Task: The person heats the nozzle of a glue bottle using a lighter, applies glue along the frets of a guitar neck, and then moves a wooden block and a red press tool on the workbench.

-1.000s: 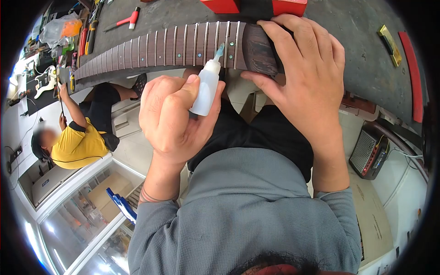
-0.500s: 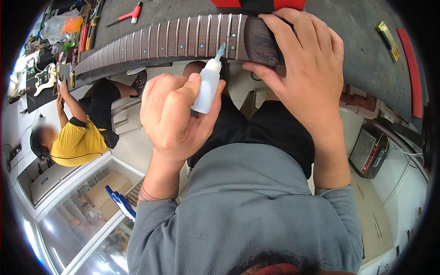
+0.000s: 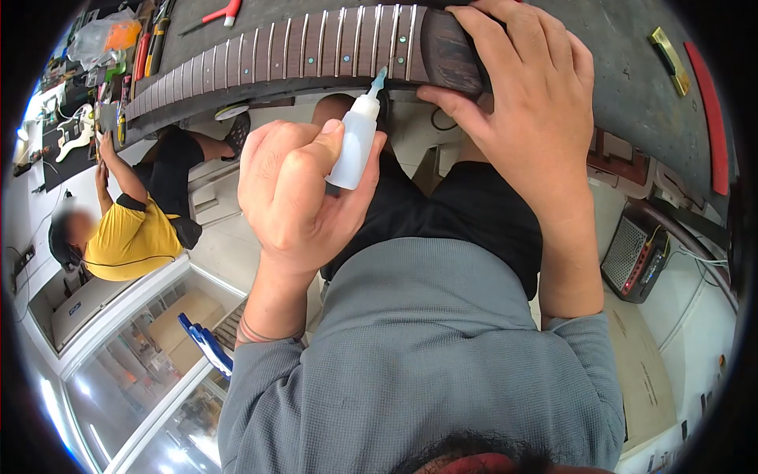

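Note:
A guitar neck (image 3: 288,53) with a dark wood fretboard, silver frets and small dot inlays lies across the near edge of the workbench. My left hand (image 3: 296,186) is closed around a small white squeeze bottle (image 3: 355,142) with a bluish-green tapered nozzle. The nozzle's tip is at the near side of the fretboard, among the frets close to the headstock end; whether it touches the wood I cannot tell. My right hand (image 3: 529,103) rests with spread fingers over the dark headstock (image 3: 452,51), thumb on its near edge and fingertips on the far side.
A red-handled T-shaped tool (image 3: 213,17), screwdrivers (image 3: 160,39) and a plastic bag (image 3: 99,39) lie on the bench at the left. A brass-coloured block (image 3: 669,62) and a red strip (image 3: 708,118) lie right. A person in yellow (image 3: 134,237) works at far left. A small amplifier (image 3: 634,253) stands below right.
The view has shifted slightly, so the neck and bench appear higher. The bottle's nozzle stays near the same frets, and both hands keep their holds.

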Tool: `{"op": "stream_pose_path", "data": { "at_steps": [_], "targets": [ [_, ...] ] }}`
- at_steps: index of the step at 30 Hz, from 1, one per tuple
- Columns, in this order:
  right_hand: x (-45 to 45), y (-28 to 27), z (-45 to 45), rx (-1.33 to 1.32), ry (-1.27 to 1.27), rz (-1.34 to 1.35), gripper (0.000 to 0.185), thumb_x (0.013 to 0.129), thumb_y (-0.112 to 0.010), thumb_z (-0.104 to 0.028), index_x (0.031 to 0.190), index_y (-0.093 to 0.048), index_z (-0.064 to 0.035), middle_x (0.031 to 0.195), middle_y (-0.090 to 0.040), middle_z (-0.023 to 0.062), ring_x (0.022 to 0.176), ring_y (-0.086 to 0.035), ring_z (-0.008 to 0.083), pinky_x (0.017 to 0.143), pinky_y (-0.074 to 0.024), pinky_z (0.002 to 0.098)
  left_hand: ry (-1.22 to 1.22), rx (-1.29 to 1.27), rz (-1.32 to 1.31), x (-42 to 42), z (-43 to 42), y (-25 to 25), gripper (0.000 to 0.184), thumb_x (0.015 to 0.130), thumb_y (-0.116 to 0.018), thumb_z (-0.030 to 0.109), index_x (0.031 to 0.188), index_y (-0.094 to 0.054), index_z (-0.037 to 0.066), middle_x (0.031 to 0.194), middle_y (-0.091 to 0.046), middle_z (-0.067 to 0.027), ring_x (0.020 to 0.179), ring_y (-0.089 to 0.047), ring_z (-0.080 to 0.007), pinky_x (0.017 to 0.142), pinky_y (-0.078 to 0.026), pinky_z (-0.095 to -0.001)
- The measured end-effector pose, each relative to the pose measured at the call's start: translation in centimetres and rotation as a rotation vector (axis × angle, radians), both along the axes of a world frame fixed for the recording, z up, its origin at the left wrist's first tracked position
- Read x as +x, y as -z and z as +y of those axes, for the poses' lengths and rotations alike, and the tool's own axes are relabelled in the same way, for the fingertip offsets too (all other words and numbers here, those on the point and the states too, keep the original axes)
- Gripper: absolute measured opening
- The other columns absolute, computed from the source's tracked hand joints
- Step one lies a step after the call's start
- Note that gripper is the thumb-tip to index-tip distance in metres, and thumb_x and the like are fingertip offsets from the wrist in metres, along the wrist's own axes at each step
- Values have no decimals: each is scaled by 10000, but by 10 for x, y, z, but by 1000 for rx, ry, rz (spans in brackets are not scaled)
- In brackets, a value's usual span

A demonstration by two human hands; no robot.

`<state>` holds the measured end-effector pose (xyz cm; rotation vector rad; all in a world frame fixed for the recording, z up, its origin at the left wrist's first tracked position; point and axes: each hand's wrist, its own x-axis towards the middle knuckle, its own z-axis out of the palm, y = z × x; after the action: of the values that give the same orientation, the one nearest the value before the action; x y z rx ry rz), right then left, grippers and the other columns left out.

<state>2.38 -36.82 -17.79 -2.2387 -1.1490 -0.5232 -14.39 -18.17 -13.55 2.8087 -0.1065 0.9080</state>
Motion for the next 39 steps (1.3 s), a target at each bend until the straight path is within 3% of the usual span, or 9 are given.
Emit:
{"op": "stream_pose_path", "data": {
  "at_steps": [11,14,23,28,34,36,37,39],
  "targets": [
    [-3,-1,1,-27,13,-14,719,824,-950,-381,1410,-672,-70,1380,-617,122,1384,-577,344,1189,-412,536,-2,-4,-17,-6,-2,1,425,769,-1049,16,1025,-712,-14,923,-773,-185,794,-738,-325,756,-590,-387],
    [-3,-3,0,-52,7,-5,717,824,-951,-377,1408,-671,-70,1385,-615,121,1388,-574,342,1190,-410,533,8,-3,-80,-4,0,8,448,751,-1031,44,1049,-697,43,852,-708,-64,684,-657,-263,744,-533,-412],
    [-5,-3,2,-47,19,-4,708,834,-945,-379,1406,-669,-66,1386,-614,121,1389,-573,341,1192,-407,534,34,-20,-61,-10,1,4,473,743,-1033,39,1076,-698,30,865,-710,-92,701,-663,-288,739,-536,-424],
    [-3,-5,0,-24,-5,11,713,839,-941,-392,1411,-667,-67,1388,-615,123,1390,-575,342,1189,-410,538,103,-196,-162,-14,15,12,511,765,-1038,34,1145,-699,-14,933,-731,-155,775,-702,-331,743,-598,-452],
    [3,11,4,-14,24,-27,737,833,-945,-399,1428,-662,-68,1389,-613,124,1382,-580,346,1174,-418,546,46,-239,-211,16,12,11,500,779,-1050,36,1142,-712,-29,937,-747,-150,783,-715,-288,720,-592,-391],
    [4,-2,-2,-5,-16,49,749,834,-945,-403,1438,-658,-67,1388,-612,122,1380,-580,348,1168,-420,548,49,-184,-110,24,9,5,467,857,-1000,-18,1168,-655,-57,1015,-758,-190,867,-717,-239,791,-581,-323],
    [2,-5,-1,-14,-9,77,755,823,-944,-418,1444,-667,-90,1399,-623,99,1383,-585,336,1167,-420,539,50,-156,-60,28,9,3,452,896,-976,-45,1181,-627,-72,1054,-763,-210,909,-718,-214,827,-575,-290],
    [-3,-6,2,-51,43,106,770,791,-945,-459,1455,-693,-161,1432,-655,31,1393,-602,300,1168,-422,512,43,-165,-133,38,9,13,479,795,-1030,9,1128,-689,-33,945,-746,-169,804,-706,-274,739,-558,-356]
  ]
}}
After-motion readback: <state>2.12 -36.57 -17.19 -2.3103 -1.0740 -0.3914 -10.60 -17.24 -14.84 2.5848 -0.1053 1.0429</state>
